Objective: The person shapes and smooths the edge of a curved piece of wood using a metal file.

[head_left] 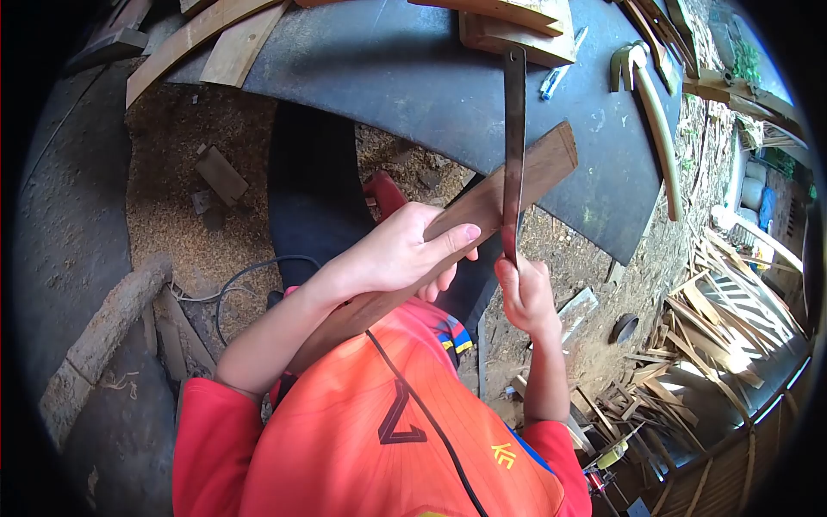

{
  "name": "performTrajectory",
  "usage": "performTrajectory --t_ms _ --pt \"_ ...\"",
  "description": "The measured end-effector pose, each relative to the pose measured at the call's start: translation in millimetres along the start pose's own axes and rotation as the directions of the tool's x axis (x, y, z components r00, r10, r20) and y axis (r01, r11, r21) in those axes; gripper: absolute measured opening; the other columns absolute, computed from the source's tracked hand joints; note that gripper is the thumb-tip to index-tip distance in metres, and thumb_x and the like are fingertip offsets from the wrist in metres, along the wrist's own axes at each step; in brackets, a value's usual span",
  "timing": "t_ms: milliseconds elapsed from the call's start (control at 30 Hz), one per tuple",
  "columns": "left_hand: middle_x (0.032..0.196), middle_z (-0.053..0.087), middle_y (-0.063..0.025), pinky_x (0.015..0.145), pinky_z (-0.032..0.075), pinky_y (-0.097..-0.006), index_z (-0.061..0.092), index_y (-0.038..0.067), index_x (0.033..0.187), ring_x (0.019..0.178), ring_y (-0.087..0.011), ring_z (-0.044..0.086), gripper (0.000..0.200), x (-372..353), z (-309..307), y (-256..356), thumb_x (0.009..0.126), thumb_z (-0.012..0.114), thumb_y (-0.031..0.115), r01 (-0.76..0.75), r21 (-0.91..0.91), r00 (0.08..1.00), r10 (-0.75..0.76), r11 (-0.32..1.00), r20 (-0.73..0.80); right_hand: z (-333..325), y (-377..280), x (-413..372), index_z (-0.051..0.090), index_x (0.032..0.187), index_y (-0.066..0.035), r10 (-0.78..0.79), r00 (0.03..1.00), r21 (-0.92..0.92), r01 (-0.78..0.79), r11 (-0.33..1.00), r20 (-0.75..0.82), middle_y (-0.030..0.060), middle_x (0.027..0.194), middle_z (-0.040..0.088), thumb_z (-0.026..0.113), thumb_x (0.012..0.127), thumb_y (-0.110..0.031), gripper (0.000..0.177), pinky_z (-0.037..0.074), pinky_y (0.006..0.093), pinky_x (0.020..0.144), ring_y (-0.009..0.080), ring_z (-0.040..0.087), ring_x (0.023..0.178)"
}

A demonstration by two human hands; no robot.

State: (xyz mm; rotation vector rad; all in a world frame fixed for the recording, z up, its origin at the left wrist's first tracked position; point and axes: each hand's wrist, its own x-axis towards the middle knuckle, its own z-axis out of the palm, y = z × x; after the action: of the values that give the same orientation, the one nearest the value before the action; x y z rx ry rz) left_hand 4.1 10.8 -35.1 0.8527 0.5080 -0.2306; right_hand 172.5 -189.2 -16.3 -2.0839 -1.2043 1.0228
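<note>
My left hand (418, 250) is wrapped round a long brown wooden board (538, 164), thumb on top, fingers curling underneath. The board slopes from near my body up to the right, its far end over the dark tabletop. In my right hand (527, 297) is a hand saw (514, 112) with a long, narrow metal blade and a hole near its tip. The blade points away from me and crosses the board near its far end. Its handle is mostly hidden in my closed fingers, and I cannot make out teeth.
On the dark tabletop (405, 69) lie a claw hammer (659, 129), a blue-and-white pen (564, 65), a wooden block (517, 39) and curved wood pieces (198, 43). Sawdust covers the ground below, where a wood offcut (221, 175) lies. Scrap wood (706, 319) is piled at right.
</note>
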Motion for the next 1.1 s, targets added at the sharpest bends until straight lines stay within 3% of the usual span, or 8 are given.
performTrajectory --t_ms 167,200,667,867,1100 --pt "0.067 0.065 -0.0072 0.053 0.056 -0.0282 0.068 0.0 0.103 0.055 -0.0151 0.067 0.045 0 0 3 0.109 0.057 0.043 0.004 0.013 1.0 -0.004 1.0 -0.003 44 0 -5 0.06 0.095 -0.001 -0.046 0.933 -0.117 0.005 0.993 -0.357 0.0134 0.065 0.059 0.05 0.107 -0.011 0.019 0.046 0.0394 0.053 0.0318 0.063 0.054" --pt "0.067 0.065 -0.0073 0.053 0.056 -0.0282 0.068 0.0 0.103 0.055 -0.0153 0.067 0.045 0 -1 2 0.109 0.057 0.043 0.005 -0.004 1.0 -0.005 1.0 0.006 53 0 -5 0.06 0.094 -0.002 0.008 0.907 -0.051 -0.033 0.998 -0.421 0.0121 0.067 0.061 0.049 0.108 -0.012 0.02 0.047 0.0383 0.053 0.0295 0.065 0.055" --pt "0.068 0.067 -0.0091 0.054 0.057 -0.0291 0.066 -0.001 0.105 0.056 -0.0174 0.069 0.044 0 -2 2 0.11 0.055 0.041 0.002 -0.052 0.999 0.001 0.999 0.053 102 11 -3 0.06 0.094 -0.001 -0.037 0.83 -0.01 0.038 0.999 -0.557 0.014 0.068 0.061 0.052 0.106 -0.008 0.016 0.048 0.0381 0.053 0.0314 0.065 0.056" --pt "0.067 0.066 -0.0093 0.054 0.056 -0.0292 0.066 0.0 0.103 0.056 -0.017 0.069 0.044 -1 -2 2 0.109 0.056 0.042 -0.003 -0.065 0.998 0.007 0.998 0.064 111 16 0 0.06 0.095 -0.002 0.008 0.807 -0.004 -0.013 1.0 -0.59 0.0136 0.068 0.061 0.053 0.104 -0.005 0.012 0.048 0.0382 0.054 0.032 0.065 0.057" --pt "0.066 0.064 -0.0072 0.053 0.054 -0.0279 0.066 0.0 0.099 0.055 -0.0142 0.065 0.045 0 5 -5 0.108 0.059 0.043 -0.03 -0.006 0.999 0.03 1.0 0.02 117 32 16 0.059 0.096 -0.002 -0.105 0.783 -0.062 0.085 0.994 -0.613 0.0134 0.067 0.062 0.053 0.1 -0.001 0.008 0.049 0.0398 0.053 0.0327 0.066 0.057"
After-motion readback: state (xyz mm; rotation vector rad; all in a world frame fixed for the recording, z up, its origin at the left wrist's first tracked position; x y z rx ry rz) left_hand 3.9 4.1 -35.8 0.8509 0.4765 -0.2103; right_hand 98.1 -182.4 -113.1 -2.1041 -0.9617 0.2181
